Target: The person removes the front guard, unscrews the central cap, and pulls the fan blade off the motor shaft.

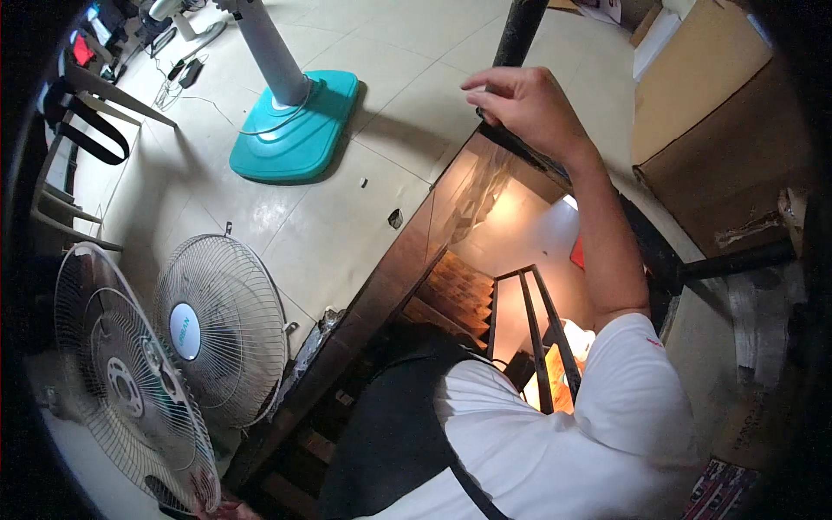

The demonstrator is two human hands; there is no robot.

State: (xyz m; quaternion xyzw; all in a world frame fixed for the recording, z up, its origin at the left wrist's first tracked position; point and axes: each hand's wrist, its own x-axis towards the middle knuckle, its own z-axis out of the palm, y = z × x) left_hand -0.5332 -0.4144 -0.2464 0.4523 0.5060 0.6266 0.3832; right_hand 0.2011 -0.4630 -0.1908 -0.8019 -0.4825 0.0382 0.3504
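Note:
My left hand [227, 508], partly cut off at the lower edge, grips the rim of a wire fan grille [104, 329] standing tilted at the left. Beside it, a second round grille [234, 338] with a pale blue centre badge lies on the tiled floor [312, 243]. My right hand [533, 104] is raised at the black metal railing [520, 30], its index finger stretched out and the others loosely curved, apart from the thumb. Whether it touches the rail is unclear.
A stair opening with wooden steps [451, 286] and a black handrail [533, 329] drops away below me. A grey pillar on a teal base [269, 147] stands ahead. Cardboard [693, 104] leans at the right. Chair legs [130, 117] and cables [160, 91] are at the upper left.

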